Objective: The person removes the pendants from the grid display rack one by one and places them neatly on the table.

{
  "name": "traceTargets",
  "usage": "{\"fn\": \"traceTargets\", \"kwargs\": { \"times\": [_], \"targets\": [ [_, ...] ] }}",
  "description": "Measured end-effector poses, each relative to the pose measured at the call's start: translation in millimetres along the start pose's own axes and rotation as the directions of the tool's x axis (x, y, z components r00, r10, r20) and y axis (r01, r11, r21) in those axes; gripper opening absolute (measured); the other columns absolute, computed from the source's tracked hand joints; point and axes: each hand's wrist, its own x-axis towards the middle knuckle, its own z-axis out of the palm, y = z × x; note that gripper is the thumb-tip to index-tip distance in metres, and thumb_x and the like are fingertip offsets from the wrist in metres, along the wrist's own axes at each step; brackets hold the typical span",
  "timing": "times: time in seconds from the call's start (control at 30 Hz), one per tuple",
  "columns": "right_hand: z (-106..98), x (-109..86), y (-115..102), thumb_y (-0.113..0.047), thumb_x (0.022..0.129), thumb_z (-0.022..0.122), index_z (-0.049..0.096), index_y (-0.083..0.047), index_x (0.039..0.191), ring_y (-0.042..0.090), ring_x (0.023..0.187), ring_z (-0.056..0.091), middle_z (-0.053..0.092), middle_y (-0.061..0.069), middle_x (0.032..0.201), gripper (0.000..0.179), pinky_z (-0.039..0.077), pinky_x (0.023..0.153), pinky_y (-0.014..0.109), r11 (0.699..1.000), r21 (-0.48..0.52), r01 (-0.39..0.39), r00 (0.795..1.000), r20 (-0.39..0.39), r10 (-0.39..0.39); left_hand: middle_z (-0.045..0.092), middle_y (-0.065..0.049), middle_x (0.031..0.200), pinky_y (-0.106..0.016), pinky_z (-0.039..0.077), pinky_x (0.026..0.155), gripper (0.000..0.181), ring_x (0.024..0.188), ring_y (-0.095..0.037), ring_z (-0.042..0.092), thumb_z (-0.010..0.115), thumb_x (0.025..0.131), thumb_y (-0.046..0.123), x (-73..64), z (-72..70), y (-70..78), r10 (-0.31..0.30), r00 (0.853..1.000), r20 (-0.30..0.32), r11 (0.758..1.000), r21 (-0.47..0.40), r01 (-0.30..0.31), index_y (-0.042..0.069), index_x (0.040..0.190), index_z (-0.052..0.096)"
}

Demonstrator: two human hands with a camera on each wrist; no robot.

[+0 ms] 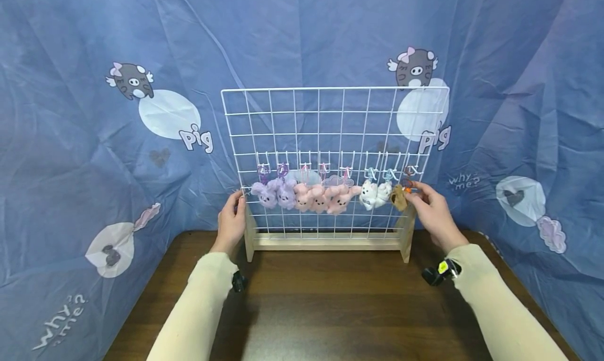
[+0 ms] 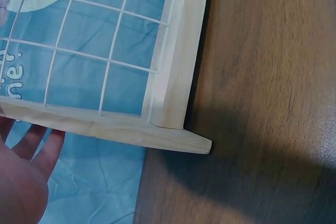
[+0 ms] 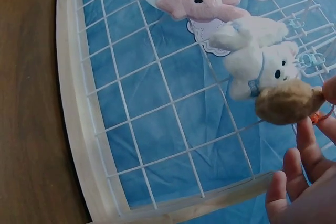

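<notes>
A white wire grid rack (image 1: 335, 88) stands upright in a pale wooden base (image 1: 325, 244). My left hand (image 1: 232, 222) grips its left edge, thumb in front; in the left wrist view the fingers (image 2: 48, 153) pass behind the wooden side post (image 2: 115, 132). At the right end of the hook row, my right hand (image 1: 436, 214) pinches a brown plush keychain (image 3: 289, 102) near its top, by an orange piece (image 3: 315, 117). Beside it hang white bear plush keychains (image 1: 369, 194), then pink ones (image 1: 338, 201) and purple ones (image 1: 267, 194).
The rack stands at the back of a dark brown wooden table (image 1: 330, 308). Blue cloth (image 1: 306, 36) printed with pigs hangs behind and on both sides. Metal hooks (image 1: 412, 167) stick out from the grid toward me.
</notes>
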Motion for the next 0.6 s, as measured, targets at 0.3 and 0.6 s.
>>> {"fn": "traceTargets", "kwargs": {
  "times": [0.3, 0.6],
  "targets": [
    [3.8, 0.7, -6.0, -0.035, 0.106, 0.064, 0.056, 0.004, 0.144, 0.023, 0.116, 0.055, 0.059, 0.024, 0.139, 0.055, 0.046, 0.08, 0.011, 0.999, 0.021, -0.033, 0.999, 0.02, 0.033, 0.064, -0.02, 0.139, -0.055, 0.046, 0.107, 0.04, 0.125, -0.038, 0.061, 0.045, 0.114, 0.031, -1.0, 0.0, -0.4, 0.004, 1.0, 0.003, 1.0, -0.005, -0.004, 0.01, 0.146, 0.057],
    [4.1, -2.0, -7.8, -0.035, 0.104, 0.067, 0.06, 0.004, 0.136, 0.002, 0.097, 0.059, 0.067, 0.003, 0.115, 0.051, 0.051, 0.076, 0.012, 0.999, 0.046, -0.014, 0.999, -0.041, 0.016, 0.064, -0.02, 0.138, -0.055, 0.046, 0.106, 0.041, 0.123, -0.038, 0.061, 0.044, 0.114, 0.031, -1.0, -0.4, 0.2, 0.008, 1.0, 0.0, 1.0, -0.003, -0.008, 0.01, 0.146, 0.057]
  ]
}}
